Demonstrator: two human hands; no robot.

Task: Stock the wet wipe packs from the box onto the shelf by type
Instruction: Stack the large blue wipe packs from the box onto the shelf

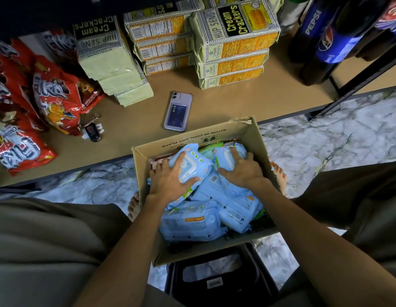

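- Your forearms reach down into the cardboard box (254, 138), which sits on the marble-patterned floor between your knees, its far end just under the shelf (214, 107) edge
- Your left hand (170, 180) lies spread over a blue wet wipe pack (192, 167), thumb hooked round its near edge and fingers across the white flip lid; it looks like a grasp being taken
- Your right hand (243, 169) is pressed on a second blue pack (223, 157) at the far end, fingers curled over its top; whether it is gripped from beneath, you cannot tell
- Expect these packs to be soft, pliable and slick in their plastic film, with some weight from damp contents; take each across its width, close to the stiff lid, where the film gives least
- That box holds a loose jumble of blue packs, with green packs (206, 150) showing at the far end and something pink at the left wall
- No wipes are on the shelf, so sorting by type is barely begun, as far as you can judge
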